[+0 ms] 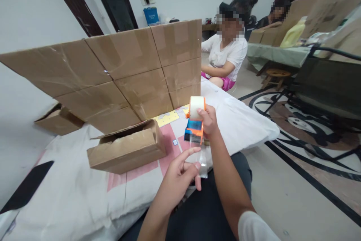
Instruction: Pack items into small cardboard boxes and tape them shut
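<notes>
My right hand (208,121) is closed round an orange and blue tape dispenser (194,120) with a roll of clear tape on top, held upright over the white-covered table (84,196). A strip of clear tape (202,162) hangs down from it. My left hand (180,167) pinches the strip's lower end between thumb and middle finger, index finger stretched out. A small open cardboard box (126,150) lies on the table to the left of both hands.
A taped cardboard wall (118,71) stands behind the box. A yellow puzzle sheet (167,117) lies by it. A seated person (225,56) works beyond the table, another person (278,11) farther back. Stool (275,75) and dark rack (324,79) at right.
</notes>
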### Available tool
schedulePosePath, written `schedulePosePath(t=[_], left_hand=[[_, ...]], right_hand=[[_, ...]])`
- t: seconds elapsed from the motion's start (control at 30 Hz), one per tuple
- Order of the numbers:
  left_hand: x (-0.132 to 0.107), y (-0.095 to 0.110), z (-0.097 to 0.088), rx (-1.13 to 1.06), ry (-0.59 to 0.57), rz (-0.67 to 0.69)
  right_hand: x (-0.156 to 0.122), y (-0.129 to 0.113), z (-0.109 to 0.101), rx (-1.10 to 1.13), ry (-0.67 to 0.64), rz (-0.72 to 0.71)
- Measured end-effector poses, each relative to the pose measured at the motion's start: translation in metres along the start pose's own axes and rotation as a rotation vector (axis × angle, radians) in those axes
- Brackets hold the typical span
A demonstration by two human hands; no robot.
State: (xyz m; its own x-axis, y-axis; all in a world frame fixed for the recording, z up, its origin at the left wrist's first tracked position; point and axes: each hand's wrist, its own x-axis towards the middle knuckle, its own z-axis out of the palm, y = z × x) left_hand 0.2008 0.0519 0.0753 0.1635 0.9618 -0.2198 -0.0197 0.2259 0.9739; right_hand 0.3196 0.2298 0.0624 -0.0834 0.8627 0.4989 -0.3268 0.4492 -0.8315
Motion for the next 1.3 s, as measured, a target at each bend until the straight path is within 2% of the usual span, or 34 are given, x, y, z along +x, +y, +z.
schedulePosePath(t=[0.13,0.3,0.53,0.77,1.0,1.3], left_hand=[[0.002,0.0,-0.004,0.007,-0.015,-0.009],[-0.005,0.009,-0.012,0.002,-0.032,-0.033],[-0.015,0.015,-0.024,0.081,0.016,0.017],[-0.005,-0.001,-0.031,0.239,-0.008,0.055],[0.013,-0.014,-0.031,0.331,0.02,0.127],[0.038,-0.043,-0.037,0.745,0.142,0.426]], right_hand=[[-0.001,0.0,0.001,0.038,0.007,-0.014],[-0.002,0.001,0.001,-0.074,0.013,-0.082],[-0.002,0.005,0.001,-0.162,0.022,-0.118],[-0.002,0.005,0.004,-0.093,0.043,-0.043],[0.0,0.006,0.002,-0.005,0.076,0.023],[0.004,-0.001,0.004,0.109,0.143,0.211]])
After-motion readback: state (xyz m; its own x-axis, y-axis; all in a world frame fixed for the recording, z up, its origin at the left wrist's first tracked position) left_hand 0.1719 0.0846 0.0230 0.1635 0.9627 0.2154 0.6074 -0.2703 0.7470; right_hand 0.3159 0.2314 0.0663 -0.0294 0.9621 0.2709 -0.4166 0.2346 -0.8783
